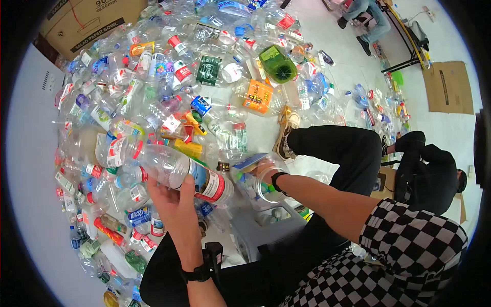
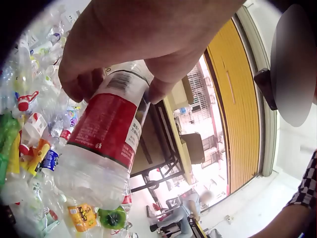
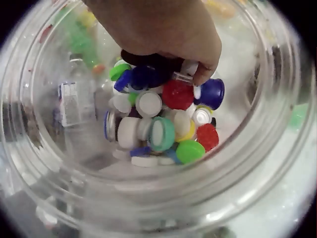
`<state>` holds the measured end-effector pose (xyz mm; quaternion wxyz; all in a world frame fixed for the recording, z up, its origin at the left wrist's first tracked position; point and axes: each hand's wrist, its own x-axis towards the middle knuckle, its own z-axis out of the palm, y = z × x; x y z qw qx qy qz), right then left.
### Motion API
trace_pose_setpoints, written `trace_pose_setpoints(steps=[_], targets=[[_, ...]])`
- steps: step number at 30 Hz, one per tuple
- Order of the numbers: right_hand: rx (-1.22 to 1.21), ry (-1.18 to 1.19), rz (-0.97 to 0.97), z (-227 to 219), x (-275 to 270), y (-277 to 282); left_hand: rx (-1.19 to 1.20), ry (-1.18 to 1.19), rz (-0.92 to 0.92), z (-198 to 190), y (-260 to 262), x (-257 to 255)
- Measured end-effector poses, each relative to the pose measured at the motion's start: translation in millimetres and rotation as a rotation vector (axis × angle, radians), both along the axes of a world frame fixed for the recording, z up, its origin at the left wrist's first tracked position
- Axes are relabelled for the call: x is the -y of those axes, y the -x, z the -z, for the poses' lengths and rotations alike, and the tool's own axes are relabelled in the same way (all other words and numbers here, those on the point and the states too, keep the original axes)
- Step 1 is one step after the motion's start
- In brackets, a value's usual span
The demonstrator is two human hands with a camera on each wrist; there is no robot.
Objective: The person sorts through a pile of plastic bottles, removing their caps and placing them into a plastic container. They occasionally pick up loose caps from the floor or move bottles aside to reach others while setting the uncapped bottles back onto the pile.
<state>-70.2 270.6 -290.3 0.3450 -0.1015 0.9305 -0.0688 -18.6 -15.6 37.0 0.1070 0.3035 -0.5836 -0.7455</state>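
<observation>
My left hand (image 1: 176,204) grips a clear plastic bottle (image 1: 169,166) with a red, white and blue label, held over the pile of bottles. In the left wrist view, the bottle's red label (image 2: 106,124) shows below my fingers and thumb, with clear plastic past it. My right hand (image 3: 168,29) reaches through the mouth of a wide clear plastic jar (image 1: 268,192). Inside lie bottle caps (image 3: 148,104) in white, red, blue and green. The right fingertips are right at the caps, partly hidden; I cannot tell whether they pinch one.
Empty plastic bottles (image 1: 153,66) cover the floor ahead and to the left. A grey plastic bin (image 1: 261,233) stands under the jar, between my legs. A cardboard box (image 1: 87,25) is at the upper left. Another person (image 1: 427,176) in black is at the right.
</observation>
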Motion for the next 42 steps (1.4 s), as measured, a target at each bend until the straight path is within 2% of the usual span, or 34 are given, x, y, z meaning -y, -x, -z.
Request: trace_pose_setpoints(steps=[2,3,4,5,6,8,9,10,12,13,14,16,18,20,21,22,23,24,26,30,32,37,41,42], targets=[[0.028,-0.254,0.023,-23,14,5,0.01,0.023,0.005,1,0,-1],[0.027,-0.251,0.029,-7,8,5,0.023,0.038,-0.004,4,0,-2],[0.094,-0.064,0.06,8,1,5,0.037,0.052,-0.012,6,0,-3],[0.165,0.12,0.095,2,2,3,0.043,0.052,-0.001,7,0,-3],[0.172,0.117,0.107,-5,1,2,0.064,0.071,0.019,9,-1,-2],[0.161,-0.019,-0.136,-20,-2,10,0.09,0.084,0.041,12,-2,-1],[0.084,0.02,-0.102,-66,13,12,0.087,0.103,0.057,13,-2,-1],[0.092,0.015,-0.092,-55,8,9,0.083,0.123,0.074,14,-2,-2],[0.178,-0.167,-0.306,-33,-6,0,0.07,0.095,0.058,18,0,-6],[0.405,-0.263,-0.42,-45,2,8,0.06,0.12,0.076,17,-1,-5],[0.42,-0.27,-0.412,-63,6,0,0.048,0.146,0.089,16,0,-7],[0.313,-0.163,-0.521,-104,17,-18,0.029,0.172,0.08,9,3,-13],[0.025,-0.057,-0.372,-43,4,-47,0.085,0.098,0.083,5,1,-10],[0.286,-0.225,-0.266,-149,34,-15,0.108,0.111,0.109,13,-3,-7],[0.296,-0.225,-0.255,-154,35,-15,0.116,0.105,0.117,10,-3,-7],[0.192,-0.224,-0.155,-156,37,-13,0.119,0.099,0.123,7,-2,-7],[0.084,-0.224,-0.056,-155,40,-12,0.128,0.095,0.122,3,-3,-9],[0.082,-0.223,-0.053,-137,37,-13,0.125,0.097,0.125,2,-3,-11],[-0.041,-0.03,-0.152,-79,23,-21,0.09,0.081,0.112,1,-4,-12],[-0.001,-0.008,-0.172,-42,38,-3,0.1,0.192,0.101,20,-6,-7],[0.04,-0.006,-0.175,-22,39,-4,0.107,0.142,0.075,18,-3,-11],[0.122,-0.008,-0.167,4,15,-29,0.118,0.113,0.097,22,1,-15],[0.187,-0.013,-0.172,29,6,-26,0.139,0.126,0.113,29,0,-15],[0.182,-0.004,-0.167,3,13,-24,0.134,0.136,0.117,29,0,-16]])
